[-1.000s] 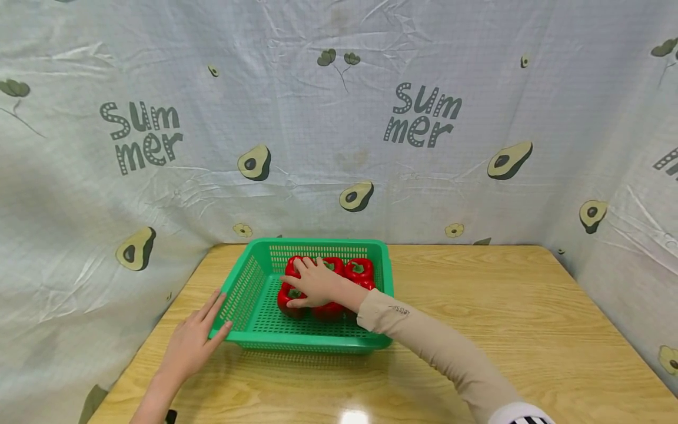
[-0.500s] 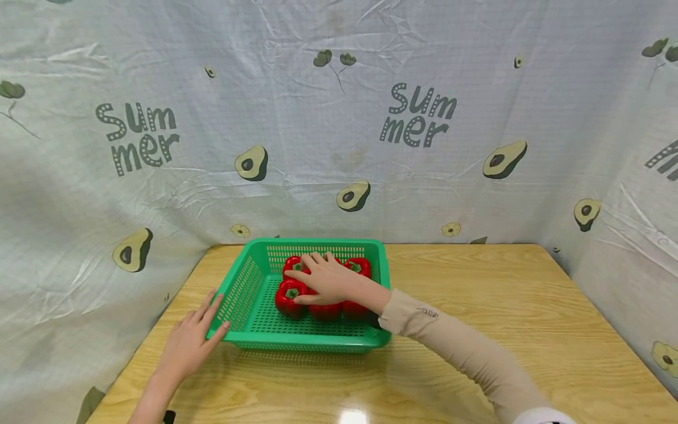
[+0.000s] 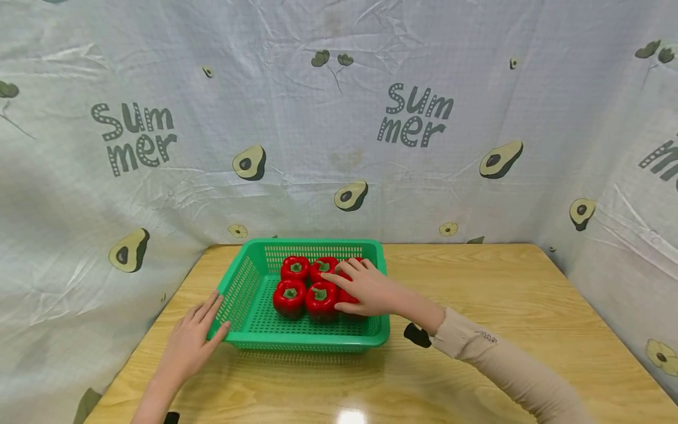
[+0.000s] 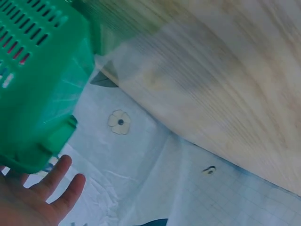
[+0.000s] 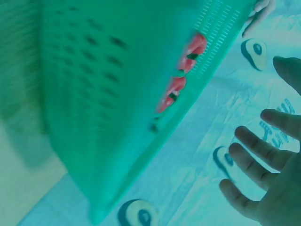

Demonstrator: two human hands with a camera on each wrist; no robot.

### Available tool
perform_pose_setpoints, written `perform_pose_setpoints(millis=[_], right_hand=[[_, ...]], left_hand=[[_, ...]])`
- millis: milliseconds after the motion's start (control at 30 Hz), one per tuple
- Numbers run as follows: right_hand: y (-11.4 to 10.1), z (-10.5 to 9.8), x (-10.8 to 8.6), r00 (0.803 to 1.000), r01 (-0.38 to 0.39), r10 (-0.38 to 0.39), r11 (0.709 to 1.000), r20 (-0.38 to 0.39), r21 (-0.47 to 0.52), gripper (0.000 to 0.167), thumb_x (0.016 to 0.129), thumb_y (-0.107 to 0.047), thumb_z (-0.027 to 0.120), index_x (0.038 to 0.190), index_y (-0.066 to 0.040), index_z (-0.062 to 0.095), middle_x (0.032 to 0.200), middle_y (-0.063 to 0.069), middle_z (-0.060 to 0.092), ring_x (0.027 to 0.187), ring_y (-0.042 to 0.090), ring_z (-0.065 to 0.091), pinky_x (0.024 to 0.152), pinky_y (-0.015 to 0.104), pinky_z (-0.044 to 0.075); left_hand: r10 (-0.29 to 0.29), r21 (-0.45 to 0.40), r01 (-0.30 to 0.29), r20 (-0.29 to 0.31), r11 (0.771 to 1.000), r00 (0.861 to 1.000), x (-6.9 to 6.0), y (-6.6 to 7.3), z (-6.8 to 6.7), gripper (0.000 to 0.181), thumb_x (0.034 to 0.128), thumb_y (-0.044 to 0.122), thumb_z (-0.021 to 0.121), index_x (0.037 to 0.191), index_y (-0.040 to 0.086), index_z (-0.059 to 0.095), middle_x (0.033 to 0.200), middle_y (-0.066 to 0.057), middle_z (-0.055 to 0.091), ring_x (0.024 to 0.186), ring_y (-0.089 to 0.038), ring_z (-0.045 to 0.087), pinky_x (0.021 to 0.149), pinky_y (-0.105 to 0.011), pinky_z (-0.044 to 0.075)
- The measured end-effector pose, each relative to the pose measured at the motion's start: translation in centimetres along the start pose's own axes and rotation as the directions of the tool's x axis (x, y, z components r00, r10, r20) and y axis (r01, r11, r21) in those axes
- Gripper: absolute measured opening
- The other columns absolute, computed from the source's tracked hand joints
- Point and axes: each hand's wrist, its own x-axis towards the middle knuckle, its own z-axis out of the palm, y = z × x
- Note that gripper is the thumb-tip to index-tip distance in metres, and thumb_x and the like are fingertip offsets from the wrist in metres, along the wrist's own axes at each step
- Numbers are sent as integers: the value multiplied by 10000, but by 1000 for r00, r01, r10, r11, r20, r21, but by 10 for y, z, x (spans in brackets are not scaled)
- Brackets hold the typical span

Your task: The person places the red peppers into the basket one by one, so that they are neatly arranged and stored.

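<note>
A green plastic basket [image 3: 304,340] stands on the wooden table. Inside, toward its right side, several red bell peppers [image 3: 289,299] sit upright in two rows, green stems up. My left hand [image 3: 190,341] rests at the basket's left rim with straight fingers and the thumb by the front corner. In the left wrist view, the fingers of that left hand [image 4: 44,197] lie beside the basket's edge. Over the rightmost peppers is my right hand [image 3: 368,288], hiding much of them; its fingers are spread and relaxed. The right wrist view shows this right hand [image 5: 268,174] with fingers apart, gripping nothing.
The wooden table [image 3: 477,294] extends to the right of the basket and in front of it. A pale printed cloth [image 3: 296,106] hangs behind the table and along both sides. A black band [image 3: 416,335] sits at the right wrist.
My right hand has moved right, from over the left and middle peppers to the rightmost ones, uncovering the others. My left hand stays at the rim. The view has shifted slightly.
</note>
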Motion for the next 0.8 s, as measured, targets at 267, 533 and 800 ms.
perform_pose_setpoints(millis=[267, 533, 800], right_hand=[[12, 14, -56, 996, -26, 28, 999, -90, 21, 588, 859, -421, 541, 1355, -148, 382, 1249, 61, 452, 1094, 212, 420, 907, 411, 390], [20, 40, -124, 965, -119, 139, 988, -224, 103, 612, 789, -298, 662, 1332, -148, 423, 1297, 67, 453, 1161, 211, 446, 932, 443, 375], [36, 52, -175, 930, -158, 182, 982, -318, 100, 755, 682, -247, 747, 1348, -149, 404, 1343, 73, 419, 1194, 237, 411, 925, 435, 301]], left_hand=[[84, -36, -88, -100, 995, 991, 8, 37, -4, 550, 883, 335, 520, 1343, 57, 408, 1390, -157, 387, 1236, -399, 346, 961, -561, 281], [165, -144, -183, -129, 972, 978, 18, 92, -1, 534, 883, 263, 534, 1369, 109, 377, 1437, -75, 339, 1298, -324, 332, 1005, -500, 313], [293, -234, -299, -62, 925, 954, 32, 157, 13, 554, 904, 329, 489, 1403, 165, 311, 1483, -1, 236, 1365, -223, 231, 1042, -475, 306]])
